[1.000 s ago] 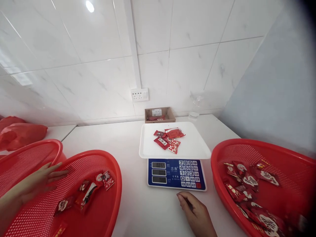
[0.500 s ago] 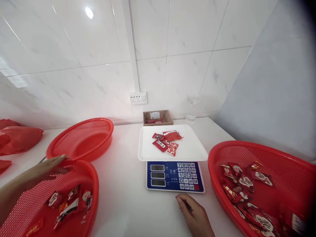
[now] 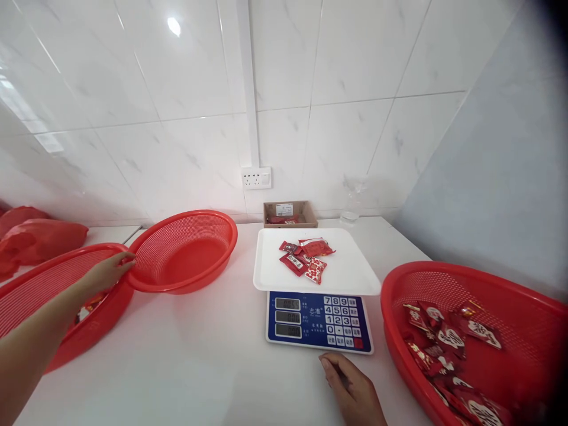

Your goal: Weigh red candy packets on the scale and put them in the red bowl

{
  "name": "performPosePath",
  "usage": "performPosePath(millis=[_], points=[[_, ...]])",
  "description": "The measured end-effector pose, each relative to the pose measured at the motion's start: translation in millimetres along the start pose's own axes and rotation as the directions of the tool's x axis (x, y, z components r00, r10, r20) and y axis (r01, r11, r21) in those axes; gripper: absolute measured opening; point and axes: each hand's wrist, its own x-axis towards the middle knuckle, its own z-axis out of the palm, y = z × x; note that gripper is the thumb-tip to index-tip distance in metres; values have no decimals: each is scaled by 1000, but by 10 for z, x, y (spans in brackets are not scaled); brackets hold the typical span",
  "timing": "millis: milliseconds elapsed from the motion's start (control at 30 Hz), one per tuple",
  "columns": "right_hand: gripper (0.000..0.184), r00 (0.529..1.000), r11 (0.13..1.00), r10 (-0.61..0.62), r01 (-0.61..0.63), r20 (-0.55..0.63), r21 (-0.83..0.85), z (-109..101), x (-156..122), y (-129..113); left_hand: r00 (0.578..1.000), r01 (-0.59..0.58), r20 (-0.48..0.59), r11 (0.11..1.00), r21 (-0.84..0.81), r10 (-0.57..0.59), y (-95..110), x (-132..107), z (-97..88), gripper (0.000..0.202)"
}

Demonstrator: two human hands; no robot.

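Observation:
My left hand (image 3: pixel 106 272) grips the near rim of an empty red mesh basket (image 3: pixel 186 251) left of the scale, fingers curled over the edge. Under my forearm a second red basket (image 3: pixel 39 296) holds red candy packets, mostly hidden. My right hand (image 3: pixel 352 390) rests on the white table in front of the blue electronic scale (image 3: pixel 318 319), fingers curled loosely, nothing seen in it. The scale's white tray (image 3: pixel 350 269) carries several red candy packets (image 3: pixel 304 257). A third red basket (image 3: pixel 479 331) at the right holds several candy packets (image 3: pixel 444 340).
A small cardboard box (image 3: pixel 290 214) sits against the tiled wall behind the scale, below a wall socket (image 3: pixel 256 177). A clear cup (image 3: pixel 352 207) stands to its right. Red plastic bags (image 3: pixel 39 239) lie at the far left. A grey wall closes the right side.
The basket with candy has slid left and out from over the empty basket. My left hand moved from that basket's rim to the empty basket's rim. My right hand stayed put.

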Motion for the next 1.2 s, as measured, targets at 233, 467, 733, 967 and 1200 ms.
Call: performPosePath(millis=[233,467,733,967,1200], points=[[30,1000,1000,-16,16,-16,12,12,-16,-31,943,-323,-41,938,128,331,681,-120,-19,47],[32,998,998,34,-31,-46,58,70,-12,26,650,-712,119,656,-251,751,2088,-711,494,55],[34,1000,1000,14,-13,-21,27,56,-18,48,409,-787,261,483,-385,874,3041,-847,1130,99],[34,1000,999,5,-5,-8,34,57,4,63,469,-837,146,491,-242,871,3018,-798,1143,63],[33,996,995,23,-15,-85,98,93,-13,55,559,-800,105,568,-191,823,2873,-758,989,20]])
